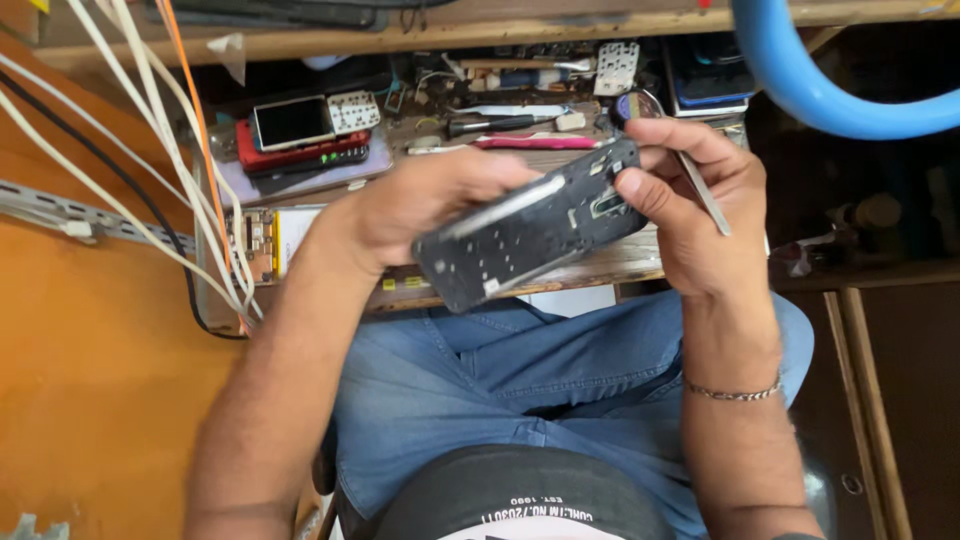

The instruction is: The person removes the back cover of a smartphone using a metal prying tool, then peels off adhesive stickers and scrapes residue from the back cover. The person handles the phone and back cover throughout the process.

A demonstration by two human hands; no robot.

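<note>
Dark grey flat rectangular phone frame (535,225) with small holes, metal tabs and a pale strip down its length, opened side facing up, tilted so its far end rises toward 2 o'clock. It is held in the air above the front edge of the cluttered wooden workbench (620,262), over the lap in blue jeans (480,380). Left hand (420,205) sits at 9 o'clock of the frame, fingers curled shut around its left long side, mostly hidden behind it. Right hand (690,200) sits at 3 o'clock, thumb pressed on the frame's upper right end, fingers wrapped behind; it also pinches thin silver metal tweezers (705,195) that slant down toward 5 o'clock. At 12 o'clock of the frame lie a pink-handled tool (535,143) and a black screwdriver (495,124). At 10 o'clock sits a stack of phones, a silver one with dark screen (292,122) on top. White cables (150,150) hang at 9 o'clock; a blue curved tube (810,90) is at 1 o'clock. Open room lies below the frame, toward 6 o'clock.
</note>
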